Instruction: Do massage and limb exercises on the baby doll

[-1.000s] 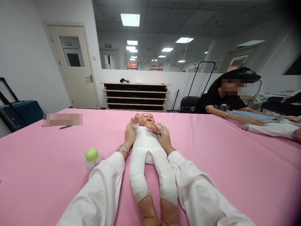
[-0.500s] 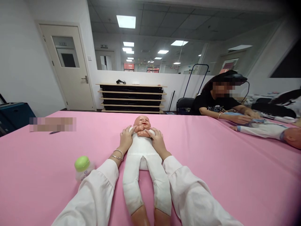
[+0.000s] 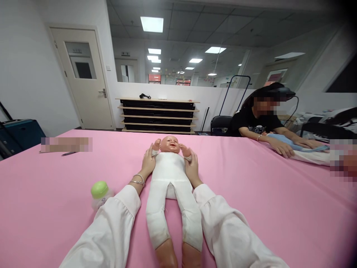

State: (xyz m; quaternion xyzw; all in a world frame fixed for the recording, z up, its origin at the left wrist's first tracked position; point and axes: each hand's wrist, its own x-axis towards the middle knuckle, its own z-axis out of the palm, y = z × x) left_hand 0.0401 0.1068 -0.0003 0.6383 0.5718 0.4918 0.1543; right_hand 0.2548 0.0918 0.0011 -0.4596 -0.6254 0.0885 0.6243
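Note:
A baby doll (image 3: 169, 167) with a white cloth body lies on its back on the pink-covered table, feet toward me. Its bare arms are bent up on either side of its head. My left hand (image 3: 148, 162) is closed round the doll's arm at the left of the view, below its small hand. On the other side, my right hand (image 3: 192, 167) grips the doll's other arm, fingertips at the white upper sleeve. Parts of both upper arms are hidden behind my fingers. Left of my left forearm stands a bottle with a green lid (image 3: 99, 190), partly covered by my sleeve.
A blurred flat item (image 3: 67, 144) and a dark pen-like object (image 3: 69, 153) lie at the far left of the pink table cover (image 3: 245, 193). At the right, a co-worker (image 3: 256, 119) handles light-blue cloth (image 3: 290, 141) over another doll. Shelves (image 3: 158, 115) stand behind the table.
The doll's arms, earlier crossed over its chest, are now spread outward and raised beside its head. My hands have moved apart with them. The co-worker's hands have shifted over the cloth.

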